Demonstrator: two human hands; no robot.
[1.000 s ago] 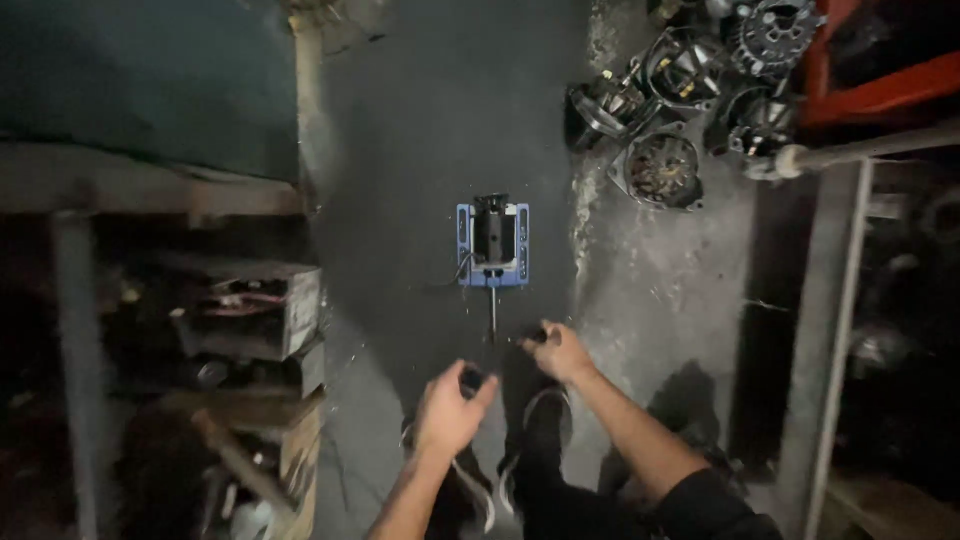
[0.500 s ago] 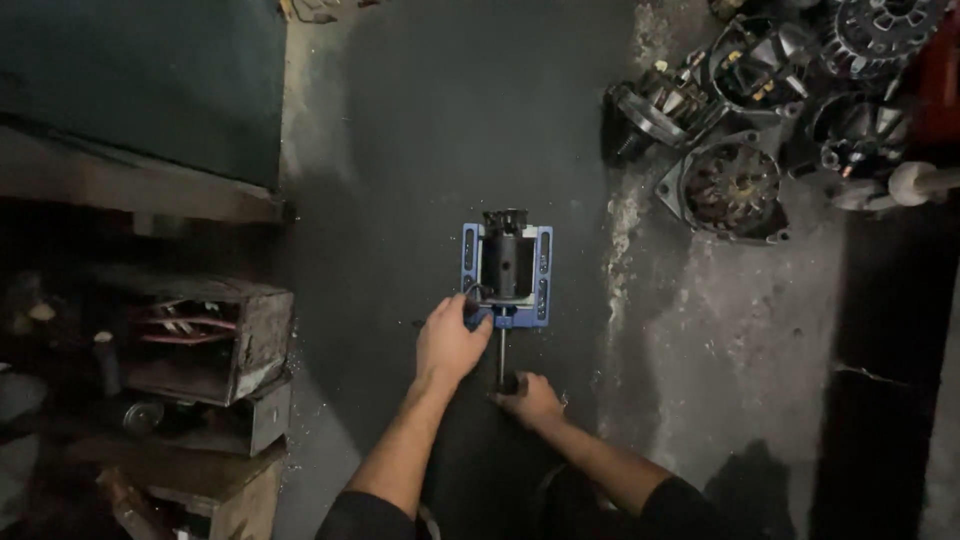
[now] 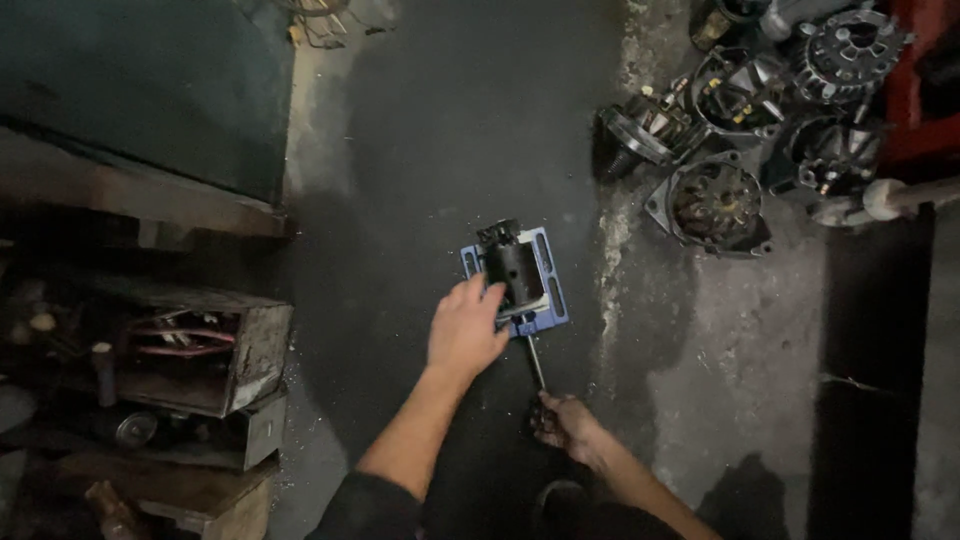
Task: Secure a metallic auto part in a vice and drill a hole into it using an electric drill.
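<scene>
A dark, stained concrete floor (image 3: 450, 120) carries a small blue metal vise (image 3: 520, 285) clamping a black cylindrical part (image 3: 510, 268) near its middle. The left hand (image 3: 465, 330) lies on the vise's near left corner, fingers (image 3: 487, 297) spread over it. The right hand (image 3: 562, 425) has its fingers curled round the end of the vise's thin metal handle rod (image 3: 536, 362); grey motor housings (image 3: 715, 205) sit well apart towards the floor's far right corner.

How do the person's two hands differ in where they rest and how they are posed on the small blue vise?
The left hand lies spread, fingers open, on the near left corner of the blue vise; the right hand is curled shut lower down around the end of the vise's screw handle. The left hand is farther from the person, the right hand nearer the body. Both are bare and touch the same vise on the dark floor.
</scene>
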